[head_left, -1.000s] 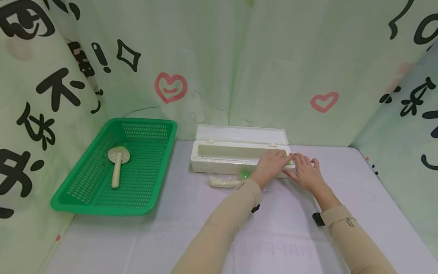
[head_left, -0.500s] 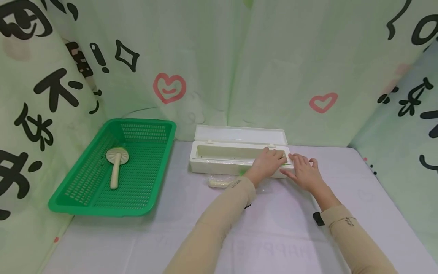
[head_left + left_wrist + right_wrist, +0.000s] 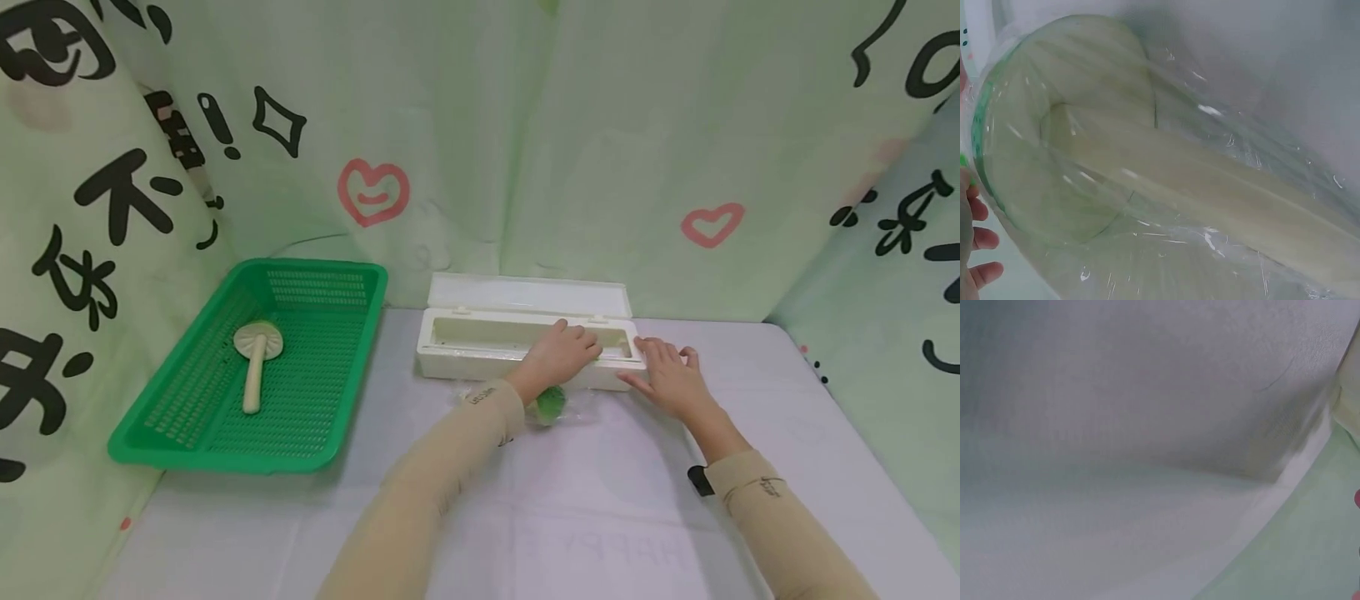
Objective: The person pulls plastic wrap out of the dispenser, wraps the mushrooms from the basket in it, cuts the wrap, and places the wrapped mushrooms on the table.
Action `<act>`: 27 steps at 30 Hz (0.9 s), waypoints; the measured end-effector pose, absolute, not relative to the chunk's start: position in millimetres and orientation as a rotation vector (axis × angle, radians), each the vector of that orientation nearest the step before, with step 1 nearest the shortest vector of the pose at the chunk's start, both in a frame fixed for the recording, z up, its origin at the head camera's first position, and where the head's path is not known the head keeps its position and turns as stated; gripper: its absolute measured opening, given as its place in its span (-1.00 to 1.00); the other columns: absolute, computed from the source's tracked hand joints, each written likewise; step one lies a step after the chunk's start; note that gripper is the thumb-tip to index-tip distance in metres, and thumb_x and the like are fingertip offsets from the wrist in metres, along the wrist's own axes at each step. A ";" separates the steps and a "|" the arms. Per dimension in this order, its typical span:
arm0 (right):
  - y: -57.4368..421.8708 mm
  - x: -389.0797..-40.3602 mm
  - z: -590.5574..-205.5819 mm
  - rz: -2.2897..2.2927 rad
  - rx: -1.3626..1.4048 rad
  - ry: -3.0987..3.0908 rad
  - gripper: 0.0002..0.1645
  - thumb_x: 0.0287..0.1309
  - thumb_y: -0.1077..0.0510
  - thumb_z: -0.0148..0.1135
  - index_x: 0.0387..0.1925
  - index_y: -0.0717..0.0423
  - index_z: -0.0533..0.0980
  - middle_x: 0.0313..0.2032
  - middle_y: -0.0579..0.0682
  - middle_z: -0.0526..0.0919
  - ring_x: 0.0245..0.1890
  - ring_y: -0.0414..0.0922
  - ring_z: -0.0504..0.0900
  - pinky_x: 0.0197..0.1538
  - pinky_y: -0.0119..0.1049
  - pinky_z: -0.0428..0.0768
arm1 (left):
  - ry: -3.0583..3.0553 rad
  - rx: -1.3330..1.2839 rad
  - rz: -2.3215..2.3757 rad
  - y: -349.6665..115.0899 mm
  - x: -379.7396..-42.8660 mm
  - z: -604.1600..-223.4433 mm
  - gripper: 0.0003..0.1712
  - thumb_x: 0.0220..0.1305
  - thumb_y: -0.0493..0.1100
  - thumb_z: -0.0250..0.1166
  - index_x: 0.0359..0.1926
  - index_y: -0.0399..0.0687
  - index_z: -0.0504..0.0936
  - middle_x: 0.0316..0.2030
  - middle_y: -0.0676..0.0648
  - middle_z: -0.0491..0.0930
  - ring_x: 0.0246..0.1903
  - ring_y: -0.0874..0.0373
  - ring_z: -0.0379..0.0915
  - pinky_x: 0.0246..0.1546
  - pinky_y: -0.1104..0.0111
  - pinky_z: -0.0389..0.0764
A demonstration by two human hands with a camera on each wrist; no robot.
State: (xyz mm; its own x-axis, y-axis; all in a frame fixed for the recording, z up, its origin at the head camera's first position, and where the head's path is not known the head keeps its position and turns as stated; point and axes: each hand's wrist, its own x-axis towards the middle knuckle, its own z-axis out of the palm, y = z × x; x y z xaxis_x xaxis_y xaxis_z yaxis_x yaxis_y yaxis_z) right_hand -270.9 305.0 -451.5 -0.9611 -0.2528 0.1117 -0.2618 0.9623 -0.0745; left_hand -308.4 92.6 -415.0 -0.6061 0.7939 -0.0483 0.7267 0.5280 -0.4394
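Observation:
In the head view, a white cling film dispenser box (image 3: 480,364) stands lid up near the back of the table. My left hand (image 3: 557,360) lies over its front edge right of the middle; its fingertips pinch a small green piece (image 3: 964,162), apparently the slide cutter, mostly hidden. My right hand (image 3: 667,379) grips the box's right end, thumb at the front. In front of the box lies a mushroom-shaped thing, its green cap (image 3: 550,405) showing; the left wrist view shows its pale stem (image 3: 1210,197) under clear film (image 3: 1210,111). The right wrist view hardly shows the hand.
At the left stands a green plastic basket (image 3: 322,442) with another mushroom-shaped thing (image 3: 256,375) in it, cream with a long stem. A white cloth covers the table (image 3: 600,517). Printed pale green curtains (image 3: 600,150) hang behind and at both sides.
My left hand has slid leftward along the box's front edge, away from the right hand. The green cap has come into sight beneath it. My right hand has stayed at the box's end.

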 end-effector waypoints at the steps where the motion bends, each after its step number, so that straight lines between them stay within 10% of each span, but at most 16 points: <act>1: 304.1 -271.3 -452.1 0.133 0.396 -3.019 -0.09 0.19 -0.34 -0.11 0.24 0.32 0.08 0.14 0.27 0.23 0.12 0.19 0.22 0.03 0.16 0.01 | -2.597 -1.309 0.646 90.1 -308.2 -415.3 -0.62 0.42 -0.10 -0.14 0.22 0.21 0.26 0.20 0.18 0.28 0.12 0.24 0.23 0.13 0.28 0.24; 27: 306.3 -275.3 -456.8 0.203 0.448 -2.974 -0.11 0.20 -0.31 -0.08 0.22 0.36 0.10 0.12 0.29 0.25 0.09 0.21 0.24 0.01 0.17 0.02 | -2.726 -1.234 0.743 -101.8 -314.0 -400.4 -0.74 0.31 -0.20 0.08 0.02 0.03 0.42 0.01 0.05 0.44 0.04 0.09 0.29 0.12 0.16 0.30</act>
